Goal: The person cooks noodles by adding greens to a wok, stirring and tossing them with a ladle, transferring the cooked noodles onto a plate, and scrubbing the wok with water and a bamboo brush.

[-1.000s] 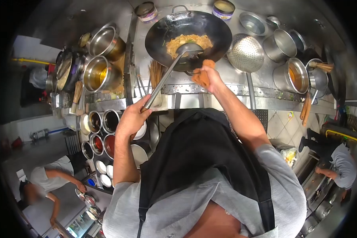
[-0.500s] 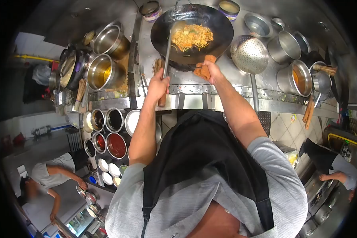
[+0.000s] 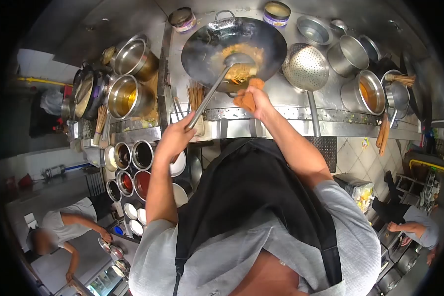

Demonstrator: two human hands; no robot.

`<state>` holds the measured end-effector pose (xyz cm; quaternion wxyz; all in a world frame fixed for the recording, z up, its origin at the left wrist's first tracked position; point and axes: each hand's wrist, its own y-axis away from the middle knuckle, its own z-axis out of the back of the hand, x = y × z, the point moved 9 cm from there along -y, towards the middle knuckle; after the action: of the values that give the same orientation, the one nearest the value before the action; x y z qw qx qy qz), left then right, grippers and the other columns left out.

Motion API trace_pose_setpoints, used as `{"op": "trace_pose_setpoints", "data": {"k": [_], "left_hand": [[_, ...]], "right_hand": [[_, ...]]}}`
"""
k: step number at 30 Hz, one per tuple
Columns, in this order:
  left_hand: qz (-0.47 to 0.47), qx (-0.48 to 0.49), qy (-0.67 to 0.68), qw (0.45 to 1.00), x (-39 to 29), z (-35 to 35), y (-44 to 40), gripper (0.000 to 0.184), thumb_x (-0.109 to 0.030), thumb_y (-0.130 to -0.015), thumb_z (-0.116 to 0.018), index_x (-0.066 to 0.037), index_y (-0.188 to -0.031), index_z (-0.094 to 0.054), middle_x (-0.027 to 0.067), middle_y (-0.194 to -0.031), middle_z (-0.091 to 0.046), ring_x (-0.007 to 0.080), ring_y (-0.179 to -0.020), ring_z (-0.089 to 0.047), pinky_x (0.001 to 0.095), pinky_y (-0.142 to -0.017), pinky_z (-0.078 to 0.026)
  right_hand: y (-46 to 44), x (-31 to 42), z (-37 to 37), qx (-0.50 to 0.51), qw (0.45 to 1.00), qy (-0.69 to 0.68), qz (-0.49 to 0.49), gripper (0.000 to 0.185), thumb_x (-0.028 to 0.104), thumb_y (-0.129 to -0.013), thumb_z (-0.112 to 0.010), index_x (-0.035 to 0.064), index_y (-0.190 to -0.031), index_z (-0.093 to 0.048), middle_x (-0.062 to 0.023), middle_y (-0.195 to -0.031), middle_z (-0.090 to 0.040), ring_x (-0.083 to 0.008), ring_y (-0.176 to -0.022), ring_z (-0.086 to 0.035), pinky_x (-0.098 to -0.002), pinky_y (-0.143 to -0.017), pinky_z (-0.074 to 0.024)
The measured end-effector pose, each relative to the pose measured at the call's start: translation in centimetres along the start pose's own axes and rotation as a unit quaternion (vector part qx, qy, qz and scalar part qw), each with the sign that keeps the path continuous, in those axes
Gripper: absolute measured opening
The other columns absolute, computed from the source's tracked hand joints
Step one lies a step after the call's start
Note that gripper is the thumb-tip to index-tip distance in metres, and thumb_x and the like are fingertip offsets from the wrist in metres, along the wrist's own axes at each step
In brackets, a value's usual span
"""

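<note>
My left hand is closed round the long handle of a metal ladle. Its bowl sits over the noodles inside the black wok, hiding part of them. The noodles look blurred, with haze above them. With my right hand I grip a folded orange cloth at the wok's near edge, where the handle under the cloth is hidden. A bamboo brush stands just beyond my left hand. To the right of the wok lies a perforated strainer, its handle toward me.
Two tins stand behind the wok. Several metal pots are at the right, and pots with yellow liquid at the left. Sauce containers line the lower left. One person works at lower left, another at lower right.
My left hand has drawn back toward me and left, and the ladle now slants with its bowl over the noodles. The noodles have shifted nearer and blurred. The cloth hand has moved slightly nearer.
</note>
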<state>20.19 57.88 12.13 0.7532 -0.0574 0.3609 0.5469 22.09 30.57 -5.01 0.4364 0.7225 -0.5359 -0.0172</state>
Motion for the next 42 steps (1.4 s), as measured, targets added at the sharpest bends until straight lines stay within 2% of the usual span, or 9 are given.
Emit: {"op": "trace_pose_setpoints", "data": {"k": [3,7,10,14,19,23,26,31,42], "left_hand": [[-0.025,-0.072,-0.009,0.997,0.0,-1.7,-1.6,0.06,-0.016,-0.092,-0.071,-0.015,-0.15,-0.053,0.0262,-0.099,-0.072,0.0422,-0.087,-0.071,0.0398,-0.082,-0.054],[0.053,-0.046,0.032,0.997,-0.4,1.1,1.9,0.06,-0.016,-0.092,-0.072,-0.017,-0.15,-0.054,0.0255,-0.093,-0.07,0.0407,-0.081,-0.069,0.0383,-0.081,-0.054],[0.112,0.016,0.018,0.993,-1.7,4.4,5.3,0.06,-0.016,-0.092,-0.072,-0.015,-0.149,-0.055,0.0243,-0.093,-0.071,0.0375,-0.076,-0.066,0.0373,-0.08,-0.054],[0.086,0.027,-0.01,0.996,-2.6,4.1,4.4,0.058,-0.017,-0.092,-0.072,-0.015,-0.148,-0.057,0.0254,-0.101,-0.072,0.04,-0.089,-0.07,0.0409,-0.085,-0.054],[0.092,-0.026,-0.003,0.995,-2.7,-0.5,1.4,0.058,-0.019,-0.092,-0.072,-0.016,-0.148,-0.057,0.0248,-0.112,-0.072,0.0418,-0.105,-0.069,0.0461,-0.092,-0.054],[0.057,-0.039,0.05,0.996,-2.6,0.8,4.1,0.061,-0.014,-0.091,-0.074,-0.014,-0.148,-0.055,0.0233,-0.098,-0.073,0.0353,-0.087,-0.072,0.0395,-0.084,-0.055],[0.126,0.024,0.094,0.987,-1.9,2.4,5.4,0.06,-0.013,-0.091,-0.075,-0.014,-0.149,-0.057,0.0102,-0.07,-0.06,0.0156,-0.059,-0.055,0.0339,-0.064,-0.05],[0.092,0.035,0.07,0.993,-2.7,3.5,5.4,0.061,-0.004,-0.095,-0.07,-0.01,-0.153,-0.052,-0.0032,-0.07,-0.051,0.0073,-0.056,-0.044,0.0265,-0.053,-0.04],[0.071,0.039,0.078,0.994,0.9,-0.5,-0.4,0.06,-0.013,-0.094,-0.07,-0.008,-0.151,-0.053,0.0098,-0.079,-0.067,0.012,-0.062,-0.06,0.0312,-0.059,-0.05]], "right_hand": [[6.0,-3.1,2.8,0.013,0.999,0.023,0.047,0.029,0.012,-0.089,-0.056,-0.003,-0.114,-0.062,-0.017,-0.109,-0.069,-0.0334,-0.095,-0.071,-0.048,-0.082,-0.062],[5.0,-5.9,7.5,0.049,0.995,0.07,0.056,0.034,0.011,-0.089,-0.055,-0.0018,-0.12,-0.063,-0.0163,-0.107,-0.068,-0.0354,-0.095,-0.07,-0.0511,-0.085,-0.0616],[7.1,-1.3,1.5,-0.018,0.998,-0.033,0.048,0.034,0.012,-0.09,-0.058,-0.0031,-0.12,-0.058,-0.0174,-0.107,-0.068,-0.038,-0.096,-0.071,-0.049,-0.084,-0.0624],[0.0,1.1,-1.2,-0.001,0.999,0.022,0.047,0.033,0.017,-0.092,-0.059,-0.0035,-0.117,-0.056,-0.0179,-0.112,-0.065,-0.0348,-0.093,-0.069,-0.0454,-0.075,-0.0626],[6.8,-3.7,3.8,0.035,0.996,0.066,0.042,0.04,0.014,-0.092,-0.057,-0.0035,-0.129,-0.055,-0.0174,-0.108,-0.067,-0.0348,-0.098,-0.07,-0.0515,-0.082,-0.063],[5.5,-5.2,7.8,0.047,0.996,0.063,0.029,0.041,0.015,-0.091,-0.057,-0.0029,-0.128,-0.055,-0.0177,-0.109,-0.066,-0.0357,-0.096,-0.07,-0.0534,-0.082,-0.0626],[4.6,0.4,1.4,-0.006,0.999,0.042,0.019,0.035,0.015,-0.09,-0.059,-0.0037,-0.119,-0.056,-0.0173,-0.107,-0.067,-0.0346,-0.09,-0.07,-0.0502,-0.079,-0.0635],[-1.6,2.6,0.3,0.002,1.0,0.009,0.03,0.027,0.013,-0.094,-0.056,-0.0018,-0.116,-0.057,-0.0164,-0.105,-0.068,-0.035,-0.091,-0.072,-0.0503,-0.078,-0.063],[-7.3,1.9,2.0,0.016,0.999,0.02,0.032,0.027,0.013,-0.091,-0.058,-0.0021,-0.114,-0.06,-0.0166,-0.104,-0.07,-0.0344,-0.089,-0.073,-0.0501,-0.077,-0.0631]]}}
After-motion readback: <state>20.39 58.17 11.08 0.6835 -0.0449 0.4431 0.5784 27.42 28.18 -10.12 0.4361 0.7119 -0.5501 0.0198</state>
